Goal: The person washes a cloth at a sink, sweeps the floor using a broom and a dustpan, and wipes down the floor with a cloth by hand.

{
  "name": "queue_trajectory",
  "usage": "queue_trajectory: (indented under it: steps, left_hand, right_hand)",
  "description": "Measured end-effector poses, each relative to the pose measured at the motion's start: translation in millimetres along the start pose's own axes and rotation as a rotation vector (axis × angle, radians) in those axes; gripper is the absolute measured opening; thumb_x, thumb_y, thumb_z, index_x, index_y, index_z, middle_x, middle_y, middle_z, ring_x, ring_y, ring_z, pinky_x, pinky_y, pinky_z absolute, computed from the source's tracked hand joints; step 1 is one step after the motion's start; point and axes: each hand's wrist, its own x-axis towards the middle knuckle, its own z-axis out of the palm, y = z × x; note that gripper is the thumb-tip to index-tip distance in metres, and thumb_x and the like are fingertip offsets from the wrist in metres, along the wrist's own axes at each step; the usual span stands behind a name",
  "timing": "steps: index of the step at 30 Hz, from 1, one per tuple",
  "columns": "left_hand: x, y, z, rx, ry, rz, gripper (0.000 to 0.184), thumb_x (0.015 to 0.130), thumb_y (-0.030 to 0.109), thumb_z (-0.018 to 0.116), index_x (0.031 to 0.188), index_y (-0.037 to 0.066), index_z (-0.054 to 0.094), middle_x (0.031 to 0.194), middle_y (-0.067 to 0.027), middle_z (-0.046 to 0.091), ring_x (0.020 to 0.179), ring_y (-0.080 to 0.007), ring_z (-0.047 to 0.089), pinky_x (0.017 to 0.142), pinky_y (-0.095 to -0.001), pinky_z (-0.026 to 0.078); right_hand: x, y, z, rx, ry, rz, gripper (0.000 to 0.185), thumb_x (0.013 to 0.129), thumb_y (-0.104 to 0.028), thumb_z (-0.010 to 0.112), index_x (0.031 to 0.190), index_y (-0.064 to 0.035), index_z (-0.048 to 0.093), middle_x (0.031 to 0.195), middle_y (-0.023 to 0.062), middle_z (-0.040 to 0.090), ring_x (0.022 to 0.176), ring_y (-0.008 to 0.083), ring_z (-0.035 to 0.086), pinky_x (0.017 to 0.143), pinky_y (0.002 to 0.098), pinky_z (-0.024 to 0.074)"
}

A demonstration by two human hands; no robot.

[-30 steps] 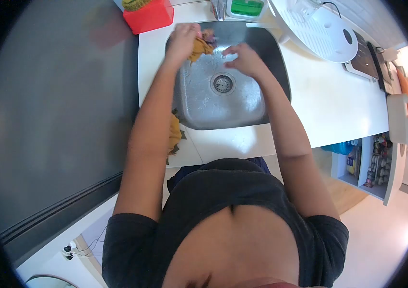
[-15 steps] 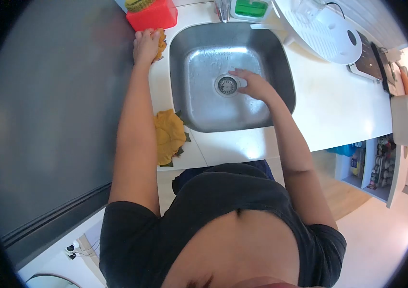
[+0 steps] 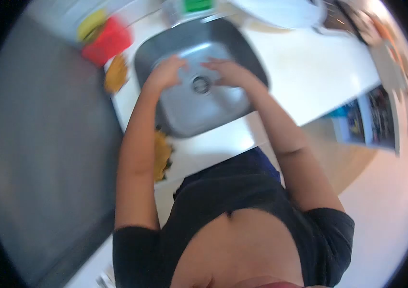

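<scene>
My left hand [image 3: 167, 73] is over the left side of the metal sink [image 3: 180, 119], holding nothing, with its fingers stretched out. Opposite it, my right hand [image 3: 231, 73] hovers by the drain [image 3: 201, 85], also empty, its fingers apart. Both hands are somewhat blurred. A crumpled mustard-yellow cloth [image 3: 116, 74] lies on the counter left of the sink, near a red container [image 3: 108, 41]. Nearer my body, a second mustard-yellow cloth [image 3: 162, 156] with dark green pointed edges is partly hidden by my left forearm.
Behind the sink is the faucet [image 3: 170, 13], beside a green item [image 3: 198, 5]. A white drying rack [image 3: 285, 13] stands at the back right of the white counter [image 3: 309, 67]. Below the right side, an open drawer [image 3: 367, 117] sticks out. A grey panel [image 3: 50, 144] borders the left.
My left hand has let go of the far yellow cloth and moved right, over the sink. My right hand stays above the sink. The whole view has shifted and tilted.
</scene>
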Motion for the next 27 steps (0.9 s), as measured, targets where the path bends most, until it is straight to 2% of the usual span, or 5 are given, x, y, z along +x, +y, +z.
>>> queue_trajectory:
  steps: [7,14,19,25,27]
  left_hand:
    - [-15,93,-92,-1.184,0.68,0.244,0.018,0.071,-0.005,0.061,0.083,0.004,0.051,0.081,-0.0031,0.047,0.073,-0.0123,0.046,0.07,-0.0253,0.038]
    - [13,87,51,0.773,-0.037,-0.114,0.026,0.071,0.007,0.067,0.094,0.002,0.054,0.091,-0.0077,0.054,0.089,-0.0178,0.051,0.084,-0.0329,0.04]
    - [54,134,5,-1.137,0.422,-0.375,0.045,0.069,0.016,0.07,0.111,0.011,0.055,0.113,-0.0115,0.055,0.106,-0.0308,0.05,0.092,-0.0417,0.035]
    - [101,321,69,0.522,0.648,-0.135,0.04,0.069,0.019,0.071,0.106,0.014,0.059,0.113,-0.0138,0.054,0.109,-0.0315,0.047,0.095,-0.0439,0.034]
    - [133,360,107,-0.015,0.376,0.098,0.039,0.067,0.022,0.072,0.103,0.014,0.061,0.114,-0.0144,0.053,0.111,-0.0317,0.046,0.096,-0.0449,0.032]
  right_hand:
    - [-55,-105,-133,0.188,1.101,-0.307,0.011,0.062,-0.005,0.058,0.064,-0.0085,0.047,0.076,0.008,0.047,0.073,0.0262,0.052,0.062,0.0373,0.0437]
    - [-53,-29,-22,0.042,0.445,0.077,0.016,0.069,-0.008,0.058,0.084,-0.0042,0.054,0.086,0.0143,0.047,0.078,0.0301,0.053,0.065,0.0372,0.0437]
    - [-128,-45,-103,0.285,0.861,-0.073,0.036,0.069,-0.008,0.059,0.104,-0.0043,0.056,0.094,0.0154,0.049,0.085,0.0323,0.053,0.071,0.0397,0.0446]
    - [-267,41,-98,0.3,0.877,0.082,0.043,0.074,-0.009,0.06,0.116,-0.0061,0.053,0.117,0.0159,0.047,0.104,0.0309,0.051,0.086,0.0368,0.0434]
    - [-328,82,-103,0.653,0.891,0.126,0.041,0.077,-0.011,0.061,0.117,-0.0067,0.054,0.121,0.0152,0.049,0.104,0.0261,0.052,0.089,0.0346,0.0428]
